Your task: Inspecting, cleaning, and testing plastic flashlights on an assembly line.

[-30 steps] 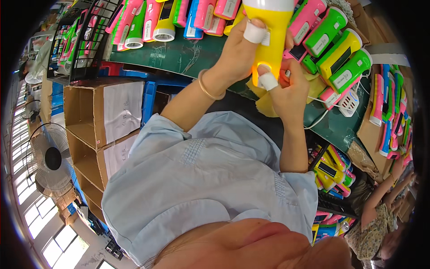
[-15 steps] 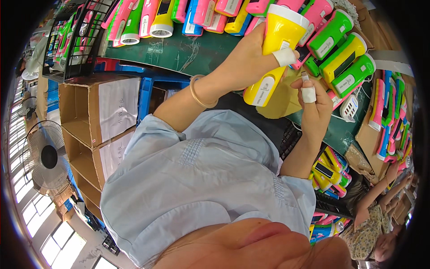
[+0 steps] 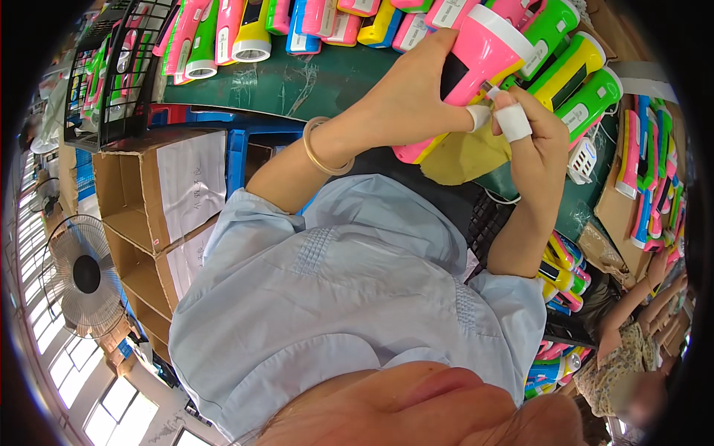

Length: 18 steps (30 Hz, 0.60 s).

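My left hand (image 3: 416,100) is wrapped round a pink and yellow flashlight (image 3: 491,46) with a white head rim, its dark panel partly under my fingers. White tape covers the left thumb. In my right hand (image 3: 539,130), also taped on a finger, is a small plug (image 3: 491,90) with a metal tip, pinched close against the flashlight's side. Whether the tip has entered the flashlight I cannot tell. Below the flashlight lies a yellowish cloth or sheet (image 3: 461,160). A white multi-port charger (image 3: 582,160) sits right of my right hand.
Several colourful flashlights (image 3: 320,22) lie in a row along the far side of the green table (image 3: 260,89); more (image 3: 591,104) lie at the right. A black wire basket (image 3: 123,74) stands far left, above cardboard compartments (image 3: 123,193). A fan (image 3: 85,275) and another person's arm (image 3: 628,305) flank me.
The flashlight's yellow side faced me before; now its pink side and dark panel show. My right hand has moved up and brought the plug to the flashlight.
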Each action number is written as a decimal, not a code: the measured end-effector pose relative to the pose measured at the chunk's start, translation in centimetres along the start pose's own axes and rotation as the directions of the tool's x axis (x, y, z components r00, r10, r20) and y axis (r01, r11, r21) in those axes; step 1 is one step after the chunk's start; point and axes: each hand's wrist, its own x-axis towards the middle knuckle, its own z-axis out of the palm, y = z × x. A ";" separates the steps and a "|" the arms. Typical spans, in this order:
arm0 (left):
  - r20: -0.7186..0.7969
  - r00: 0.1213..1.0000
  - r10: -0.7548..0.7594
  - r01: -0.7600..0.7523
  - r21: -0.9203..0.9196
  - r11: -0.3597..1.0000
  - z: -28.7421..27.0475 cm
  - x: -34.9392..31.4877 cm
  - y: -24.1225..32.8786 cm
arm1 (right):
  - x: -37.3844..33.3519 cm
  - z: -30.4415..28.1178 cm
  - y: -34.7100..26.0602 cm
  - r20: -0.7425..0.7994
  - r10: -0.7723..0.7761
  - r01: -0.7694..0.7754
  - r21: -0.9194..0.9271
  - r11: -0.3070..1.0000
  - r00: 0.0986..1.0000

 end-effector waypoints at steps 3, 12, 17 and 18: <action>0.002 0.998 -0.058 0.058 -0.025 0.998 0.3 0.0 0.5 | -0.3 -0.4 -0.4 0.004 0.042 -0.041 -0.048 0.998 0.999; -0.042 0.999 -0.033 0.032 -0.006 0.999 1.0 0.1 1.0 | -0.5 -0.7 -0.6 -0.033 0.045 -0.050 -0.146 0.988 0.998; -0.155 0.986 0.062 -0.054 0.056 0.997 2.3 -0.1 0.1 | -0.4 0.6 -0.9 -0.086 -0.044 0.012 -0.345 0.938 0.995; -0.155 0.986 0.062 -0.054 0.056 0.997 2.3 -0.3 0.1 | 0.0 1.3 -0.3 -0.166 -0.157 0.079 -0.400 0.913 0.974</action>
